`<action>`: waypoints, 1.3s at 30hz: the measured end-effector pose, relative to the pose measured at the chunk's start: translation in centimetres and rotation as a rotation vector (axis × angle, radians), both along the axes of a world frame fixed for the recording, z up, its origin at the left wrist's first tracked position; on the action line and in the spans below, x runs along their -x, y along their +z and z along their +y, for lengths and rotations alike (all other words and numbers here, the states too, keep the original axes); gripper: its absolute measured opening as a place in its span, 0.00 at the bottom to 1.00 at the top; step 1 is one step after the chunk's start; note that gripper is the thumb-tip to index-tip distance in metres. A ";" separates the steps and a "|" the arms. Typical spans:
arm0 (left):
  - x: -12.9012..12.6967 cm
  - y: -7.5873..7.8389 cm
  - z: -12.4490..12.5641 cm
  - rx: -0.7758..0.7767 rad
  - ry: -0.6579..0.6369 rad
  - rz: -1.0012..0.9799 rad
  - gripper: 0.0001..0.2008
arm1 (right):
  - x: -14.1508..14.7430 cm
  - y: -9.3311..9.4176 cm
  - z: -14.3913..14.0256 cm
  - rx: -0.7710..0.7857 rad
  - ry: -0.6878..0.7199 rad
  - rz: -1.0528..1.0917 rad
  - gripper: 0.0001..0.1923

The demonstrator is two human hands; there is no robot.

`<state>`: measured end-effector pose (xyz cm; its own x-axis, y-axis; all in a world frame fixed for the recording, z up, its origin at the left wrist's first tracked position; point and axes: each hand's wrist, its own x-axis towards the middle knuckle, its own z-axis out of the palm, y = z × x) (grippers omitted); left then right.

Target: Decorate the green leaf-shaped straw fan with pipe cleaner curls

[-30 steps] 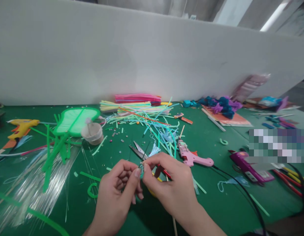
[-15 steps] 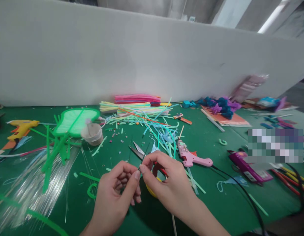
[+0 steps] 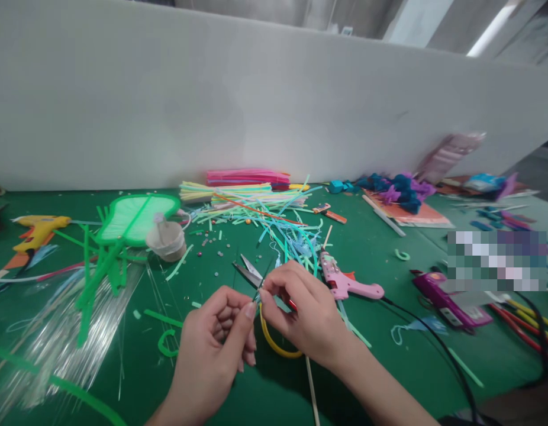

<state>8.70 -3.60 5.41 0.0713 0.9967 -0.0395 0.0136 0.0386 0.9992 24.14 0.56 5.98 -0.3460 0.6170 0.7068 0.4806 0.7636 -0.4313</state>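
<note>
My left hand (image 3: pixel 216 349) is closed, thumb against forefinger, on a thin dark wire-like strand (image 3: pixel 268 271). Close beside it my right hand (image 3: pixel 307 313) pinches the same strand between thumb and fingertips. One end sticks up past the right fingers; what it is made of is too fine to tell. Under the hands lies a pair of scissors (image 3: pixel 251 272), blades apart and pointing away, with a yellow handle loop (image 3: pixel 276 349) showing below the right hand. A thin wooden stick (image 3: pixel 312 390) runs from there toward the near edge.
To the right lies a pink glue gun (image 3: pixel 345 284) with a black cord. Pipe cleaners (image 3: pixel 247 195) are heaped at the back. A green fuzzy shape (image 3: pixel 138 219), a small cup (image 3: pixel 167 242), a yellow glue gun (image 3: pixel 38 231) and clear strips (image 3: pixel 87 331) lie left. A white partition (image 3: pixel 256 100) stands behind.
My right hand has shifted slightly up and to the right, its fingertips a little apart from the left ones. More of the yellow handle loop shows. My left hand has barely moved.
</note>
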 end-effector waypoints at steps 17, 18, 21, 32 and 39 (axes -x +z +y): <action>-0.1 0.0 -0.1 0.008 -0.011 0.027 0.13 | -1.2 0.0 1.7 -0.287 -0.107 -0.177 0.08; -0.2 0.0 -0.3 0.012 -0.012 0.030 0.13 | -1.7 0.2 2.0 -0.296 -0.142 -0.165 0.08; -0.5 0.2 -0.6 0.031 0.030 0.018 0.14 | -3.2 0.9 2.5 -0.227 -0.247 -0.084 0.07; -0.9 1.0 -0.9 -0.081 0.222 0.040 0.09 | -0.4 1.4 -1.6 0.403 0.011 0.246 0.05; -1.1 1.2 -1.0 -0.085 0.256 0.046 0.07 | 1.2 0.9 -2.2 0.372 -0.063 0.439 0.08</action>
<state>9.77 -4.63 6.64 -0.1830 0.9820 0.0478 0.0596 -0.0375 0.9975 22.97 -1.62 6.91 -0.0237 0.8612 0.5077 0.2354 0.4983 -0.8344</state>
